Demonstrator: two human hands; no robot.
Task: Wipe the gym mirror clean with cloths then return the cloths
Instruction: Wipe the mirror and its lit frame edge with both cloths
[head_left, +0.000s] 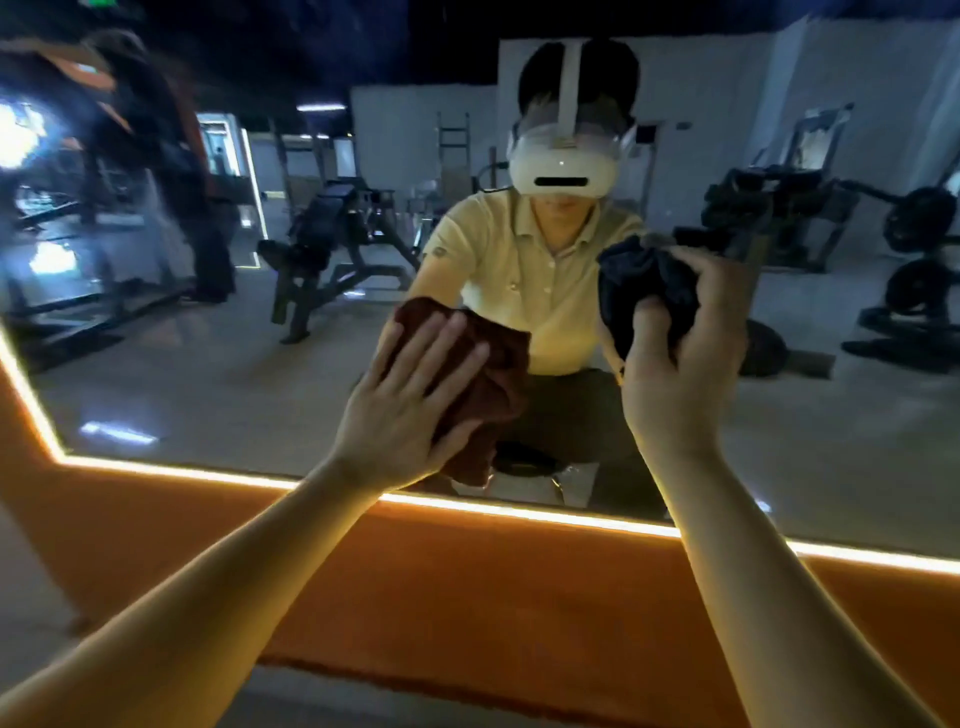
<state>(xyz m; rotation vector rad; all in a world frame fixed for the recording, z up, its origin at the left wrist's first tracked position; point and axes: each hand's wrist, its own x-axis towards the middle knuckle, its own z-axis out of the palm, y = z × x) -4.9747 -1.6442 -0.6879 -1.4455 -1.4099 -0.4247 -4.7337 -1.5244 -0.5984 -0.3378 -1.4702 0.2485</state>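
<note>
The gym mirror (218, 374) fills the wall in front of me, lit along its lower edge by a glowing strip. My left hand (405, 405) lies flat with straight fingers on a dark red cloth (493, 384), pressing it against the glass low in the middle. My right hand (680, 364) grips a bunched dark blue cloth (644, 291) held against the mirror, higher and to the right. My own crouched reflection shows behind both cloths.
An orange wall panel (467, 582) runs below the mirror down to the pale floor (31, 597). The glowing light strip (519, 512) marks the mirror's bottom edge and slants up at the left. Weight benches and machines appear only as reflections.
</note>
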